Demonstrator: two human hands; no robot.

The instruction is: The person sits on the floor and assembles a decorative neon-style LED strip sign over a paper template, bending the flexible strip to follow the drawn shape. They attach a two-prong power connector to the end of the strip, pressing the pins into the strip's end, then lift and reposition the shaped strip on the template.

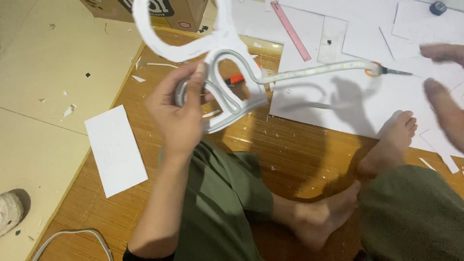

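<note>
My left hand (180, 112) grips a white curved foam-board cutout (159, 41) with a pale flexible light strip (309, 71) bent into its loops. The strip runs on to the right and ends in a dark tip (396, 72) with an orange ring. My right hand (444, 99) is at the right edge, blurred, fingers spread, holding nothing, a little right of the strip's tip. I sit on a woven mat with my bare feet (386, 145) below the strip.
Large white boards (367, 34) lie ahead with a pink ruler (291, 30). A white rectangular piece (115, 150) lies left on the mat. A cardboard box (145, 10) stands at the top. An orange tool (237, 78) lies behind the cutout. A cable (72, 237) curls bottom left.
</note>
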